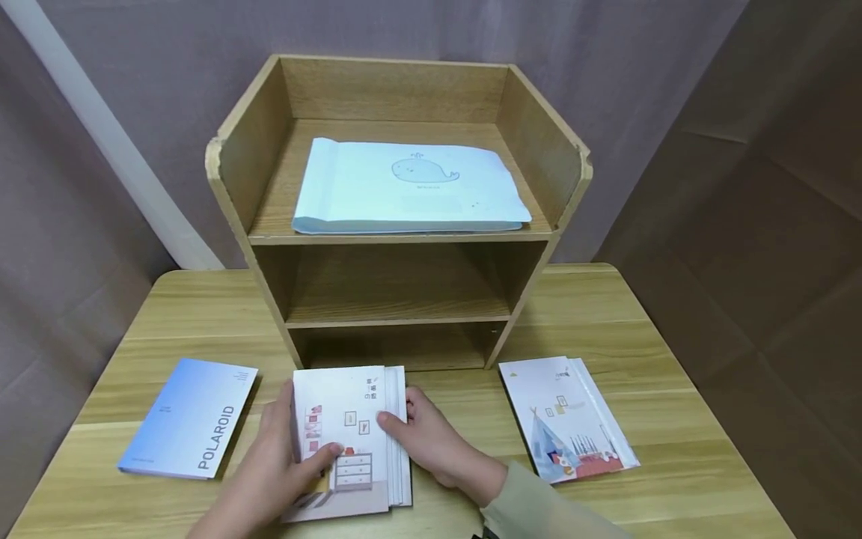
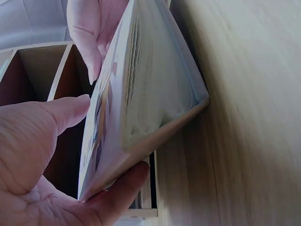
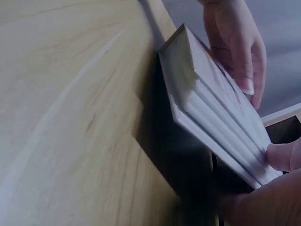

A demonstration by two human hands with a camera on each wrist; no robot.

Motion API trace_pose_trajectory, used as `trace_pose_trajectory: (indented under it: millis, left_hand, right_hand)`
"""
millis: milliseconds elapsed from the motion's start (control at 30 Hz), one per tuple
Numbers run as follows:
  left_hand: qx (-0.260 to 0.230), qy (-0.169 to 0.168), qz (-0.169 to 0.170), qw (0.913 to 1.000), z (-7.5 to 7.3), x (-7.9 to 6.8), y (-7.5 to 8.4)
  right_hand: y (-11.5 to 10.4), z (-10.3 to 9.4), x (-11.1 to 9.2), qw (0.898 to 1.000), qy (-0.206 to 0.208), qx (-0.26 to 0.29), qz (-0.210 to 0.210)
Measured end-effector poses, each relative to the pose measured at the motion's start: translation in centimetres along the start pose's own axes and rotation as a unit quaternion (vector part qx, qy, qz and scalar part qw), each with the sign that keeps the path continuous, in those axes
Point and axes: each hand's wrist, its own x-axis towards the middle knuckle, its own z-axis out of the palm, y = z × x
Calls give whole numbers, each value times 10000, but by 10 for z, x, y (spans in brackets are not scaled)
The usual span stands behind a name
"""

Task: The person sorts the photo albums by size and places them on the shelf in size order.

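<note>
Both hands hold one photo album with a pale illustrated cover [image 1: 360, 442], just in front of the wooden shelf. My left hand [image 1: 276, 460] grips its left edge, thumb laid over the drawn cabinet. At the opposite edge my right hand [image 1: 431, 438] has its thumb on the cover and its fingers behind. In the left wrist view the album [image 2: 155, 70] stands tilted over the table, its covers spread somewhat around a thick stack of pages. The right wrist view shows the ridged edge of the album [image 3: 221, 125], with the left hand [image 3: 235, 47] at its far side.
A blue POLAROID album [image 1: 188, 419] lies at the left, and another illustrated album [image 1: 566, 419] at the right. Behind the hands stands a three-level wooden shelf [image 1: 397, 322]. On its top level lies a pale blue whale album [image 1: 411, 187]. Curtains hang behind the table [image 1: 673, 449].
</note>
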Motion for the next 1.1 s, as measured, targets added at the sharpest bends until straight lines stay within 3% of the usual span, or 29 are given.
trace_pose_trajectory:
  millis: [267,400,533,633,833,1100]
  left_hand:
    - [-27,80,79,9999,1,0,8]
    - [-296,283,349,9986,0,1,11]
    - [-896,364,575,9937,0,4,15]
    - [-1287,356,648,9889,1,6,19]
    - [-1446,371,807,9855,6,8,24]
    - [-1678,340,1283,9768,13,11,25]
  right_hand:
    - [-2,-6,-4,9979,258,-173,-570]
    - [-8,-12,-8,9935,301,-425,-1013]
    - [-16,-19,-13,9888,368,-507,-1358]
    - [-23,-24,-15,9858,392,-332,-1601]
    - [-37,-32,-15,9772,454,161,-2069]
    - [-51,-39,-12,9623,424,515,-2638]
